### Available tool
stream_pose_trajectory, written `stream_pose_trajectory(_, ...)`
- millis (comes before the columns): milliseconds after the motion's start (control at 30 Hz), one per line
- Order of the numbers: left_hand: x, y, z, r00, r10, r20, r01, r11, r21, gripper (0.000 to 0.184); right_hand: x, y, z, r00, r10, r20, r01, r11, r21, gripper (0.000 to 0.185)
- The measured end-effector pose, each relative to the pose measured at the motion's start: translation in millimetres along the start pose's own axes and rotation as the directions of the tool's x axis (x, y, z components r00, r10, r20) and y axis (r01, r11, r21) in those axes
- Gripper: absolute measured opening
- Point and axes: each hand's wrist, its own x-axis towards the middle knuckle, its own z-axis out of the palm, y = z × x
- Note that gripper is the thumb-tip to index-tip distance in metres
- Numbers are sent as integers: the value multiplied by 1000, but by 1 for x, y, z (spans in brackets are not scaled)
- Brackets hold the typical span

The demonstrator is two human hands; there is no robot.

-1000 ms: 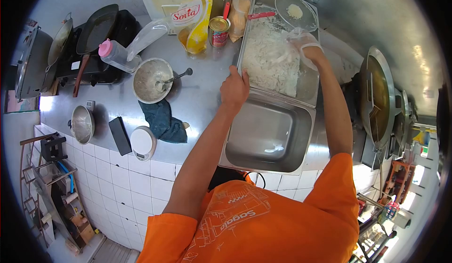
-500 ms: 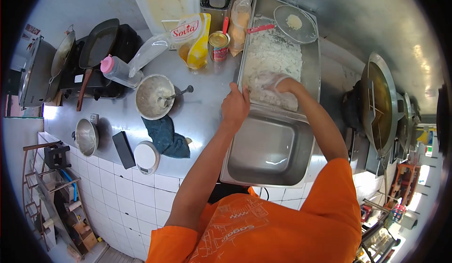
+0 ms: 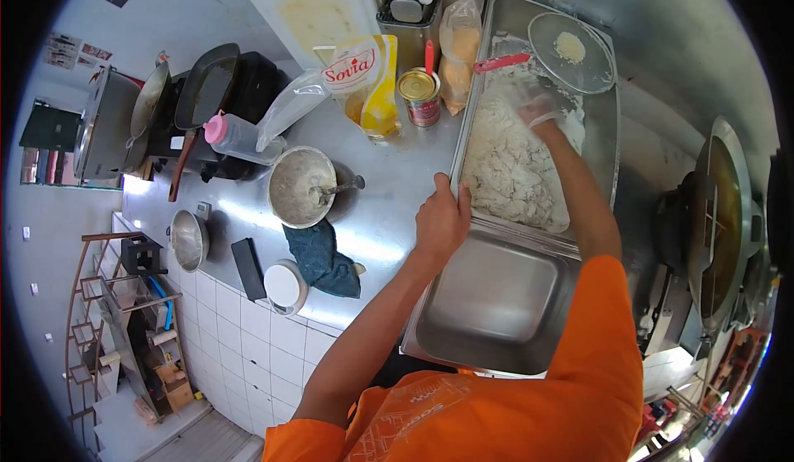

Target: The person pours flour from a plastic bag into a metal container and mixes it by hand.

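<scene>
My left hand (image 3: pixel 442 218) is closed on the left rim of a long metal tray (image 3: pixel 473 123), close to its near corner. White flour (image 3: pixel 517 168) covers much of the tray's bottom, lumpy and piled thicker toward the near end. Over the flour's far part is my right hand (image 3: pixel 538 110), smeared by motion, with what looks like a clear plastic glove on it. Its fingers cannot be made out. A round mesh strainer (image 3: pixel 591 58) with a red handle (image 3: pixel 502 62) rests across the tray's far end, some pale crumbs in it.
A second deep metal pan (image 3: pixel 496 296) adjoins the tray's near end. To the left stand a bowl of batter (image 3: pixel 285 185) with a ladle, a dark cloth (image 3: pixel 318 259), a scale (image 3: pixel 284 287), a can (image 3: pixel 420 102) and a yellow pouch (image 3: pixel 372 90). A wok of oil (image 3: pixel 718 230) is at right.
My right hand has moved from the tray's near part toward its far end, and more lumpy flour shows nearer me. My left hand stays on the rim. The whole view has shifted.
</scene>
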Motion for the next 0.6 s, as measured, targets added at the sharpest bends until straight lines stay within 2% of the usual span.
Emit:
stream_pose_trajectory(33, 2, 1, 0, 1000, -6, 9, 6, 1000, -13, 30, 8, -16, 0, 979, -199, -39, 195, 977, -82, 38)
stream_pose_trajectory(67, 3, 1, 0, 1000, -11, 11, 12, 1000, -14, 30, 15, -35, -16, 990, -36, 139, 20, 993, 117, 36)
stream_pose_trajectory(100, 2, 0, 0, 1000, -17, 14, 17, 1000, -15, 29, 19, -60, -52, 937, 89, 339, -188, 943, 273, 33)
stream_pose_trajectory(133, 2, 0, 1, 1000, -19, 15, 19, 1000, -16, 29, 23, -71, -81, 827, 165, 537, -408, 834, 372, 32)
stream_pose_trajectory(233, 1, 2, -1, 1000, -27, 14, 27, 999, -34, 29, 26, -66, -111, 879, 170, 445, -244, 963, 114, 30)
stream_pose_trajectory(300, 1, 1, 0, 999, -30, 19, 30, 999, -45, 29, 17, -6, -56, 978, 33, 206, 9, 979, -203, 35)
stream_pose_trajectory(333, 1, 0, 1, 999, -35, 20, 36, 998, -44, 29, 23, 9, -51, 873, 271, 406, -145, 938, -316, 37)
stream_pose_trajectory(367, 2, 0, 1, 999, -41, 14, 41, 998, -48, 29, 16, 35, -28, 876, 386, 291, -277, 894, -352, 37)
stream_pose_trajectory(400, 2, 2, 1, 999, -49, 9, 49, 998, -45, 29, 10, 60, -5, 855, 490, 169, -409, 839, -360, 36)
stream_pose_trajectory(433, 3, 2, 2, 998, -59, 1, 59, 998, -34, 30, -2, 83, 39, 848, 465, -255, -518, 829, -210, 32)
stream_pose_trajectory(500, 5, -2, 3, 1000, -23, -20, 22, 1000, -14, 27, 22, 79, 27, 868, 436, -237, -451, 892, -10, 38)
stream_pose_trajectory(600, 6, 1, 2, 1000, -22, 6, 22, 999, -44, 25, 70, 59, 44, 826, 558, 76, -558, 792, 247, 38)
